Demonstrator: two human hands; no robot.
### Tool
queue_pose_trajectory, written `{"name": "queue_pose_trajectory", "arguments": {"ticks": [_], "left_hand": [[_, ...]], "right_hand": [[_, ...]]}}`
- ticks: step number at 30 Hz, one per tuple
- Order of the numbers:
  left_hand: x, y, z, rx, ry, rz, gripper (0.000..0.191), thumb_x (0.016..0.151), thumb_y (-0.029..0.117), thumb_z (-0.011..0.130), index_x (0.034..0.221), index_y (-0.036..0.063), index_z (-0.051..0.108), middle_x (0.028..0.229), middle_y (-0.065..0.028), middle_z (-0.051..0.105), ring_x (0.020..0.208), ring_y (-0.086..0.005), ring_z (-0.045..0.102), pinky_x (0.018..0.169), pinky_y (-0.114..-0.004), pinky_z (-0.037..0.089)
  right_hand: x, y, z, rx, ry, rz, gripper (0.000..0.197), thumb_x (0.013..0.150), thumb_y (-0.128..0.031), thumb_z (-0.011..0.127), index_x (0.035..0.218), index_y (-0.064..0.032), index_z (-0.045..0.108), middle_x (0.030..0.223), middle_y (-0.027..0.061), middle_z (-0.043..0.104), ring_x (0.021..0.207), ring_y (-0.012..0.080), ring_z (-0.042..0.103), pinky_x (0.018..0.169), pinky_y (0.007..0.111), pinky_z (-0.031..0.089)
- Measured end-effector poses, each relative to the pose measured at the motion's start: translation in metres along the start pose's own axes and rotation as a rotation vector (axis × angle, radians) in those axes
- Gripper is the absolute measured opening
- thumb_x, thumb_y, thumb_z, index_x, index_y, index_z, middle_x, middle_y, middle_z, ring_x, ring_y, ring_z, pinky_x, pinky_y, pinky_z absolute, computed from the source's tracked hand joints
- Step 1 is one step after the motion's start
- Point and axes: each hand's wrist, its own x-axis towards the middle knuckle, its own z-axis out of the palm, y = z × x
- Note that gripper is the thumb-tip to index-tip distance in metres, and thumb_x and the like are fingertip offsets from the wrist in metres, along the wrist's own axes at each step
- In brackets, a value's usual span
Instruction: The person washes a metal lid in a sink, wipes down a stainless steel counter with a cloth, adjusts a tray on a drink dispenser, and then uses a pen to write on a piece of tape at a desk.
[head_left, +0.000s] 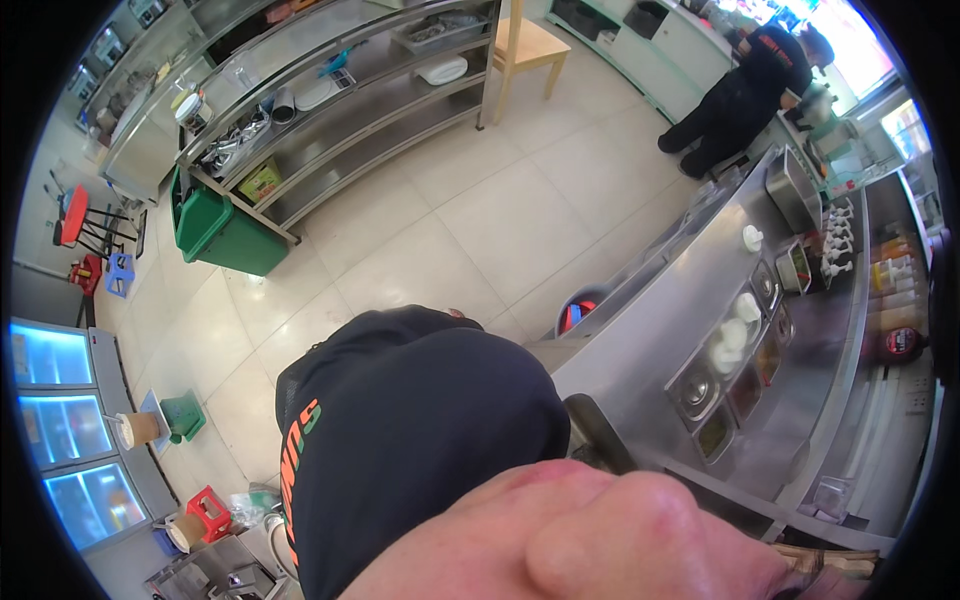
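Neither of my hands is in view. My dark shirt (427, 397), bearing coloured letters, takes up the lower middle, with bare skin (525, 532) blurred close to the camera beneath it. On the right runs a stainless steel counter (626, 356) with sunken food pans. Some pans carry round-knobbed metal lids (694, 389); one holds something green (716, 436). Several white items (731, 343) lie over the pans, too unclear to name. Farther along are a small white object (752, 238), a deep steel container (793, 187) and several white pump dispensers (838, 240).
Another person (750, 94) stands at the far counter. A steel shelf rack (375, 142) holds kitchenware, with a green bin (232, 232) at its end. A wooden chair (529, 56) stands beyond. Lit display fridges (79, 431) and a red stool (208, 513) are at left, on tiled floor (457, 217).
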Motion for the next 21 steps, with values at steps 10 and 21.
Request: {"name": "queue_pose_trajectory", "arguments": {"ticks": [10,21], "left_hand": [[-0.008,0.000,-0.002,-0.188,-0.141,0.115,0.051,0.064,0.020,0.072,0.106,0.0032,0.049,0.088,-0.0067,0.059,0.078,-0.0171,0.053,0.068,-0.029,0.045],[-0.003,0.008,-0.037,-0.557,-0.472,0.231,0.031,0.070,0.010,0.066,0.092,-0.0009,0.048,0.082,-0.0088,0.058,0.082,-0.0159,0.056,0.072,-0.030,0.046]], "right_hand": [[-0.033,-0.020,0.003,-0.023,0.009,-0.010,0.013,0.076,-0.015,0.056,0.075,-0.0032,0.061,0.076,0.0096,0.058,0.073,0.0241,0.056,0.063,0.033,0.045],[-0.089,-0.153,-0.009,0.134,0.244,0.100,0.011,0.076,-0.013,0.057,0.076,-0.0031,0.061,0.078,0.0096,0.058,0.075,0.0233,0.056,0.064,0.032,0.045]]}}
